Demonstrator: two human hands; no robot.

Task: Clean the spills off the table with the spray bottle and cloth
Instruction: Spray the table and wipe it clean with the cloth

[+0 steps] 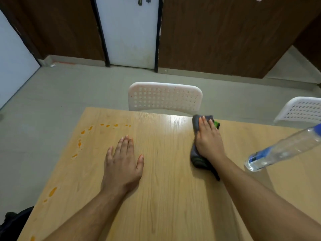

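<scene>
Right hand [209, 141] flat, pressing cloth [197, 155] near tabletop's far edge | left hand [122, 162] flat, empty | orange spills [79, 143] along left edge: wipe there, pressing firmly.

Bottle label: you see a blue label on the clear bottle [284, 150] at your right, but its print is too blurred and small to read.
Cloth tag: the green patch on the grey cloth [198, 159] shows no letters you can make out.
Table: the wooden table [165, 197] carries no print, only orange spills [79, 143].
Chairs: the white chair [165, 98] across from you bears no brand mark that you can read.
Door and walls: the white door [130, 32] shows no sign or number.
Overall: no text can be read anywhere.
</scene>
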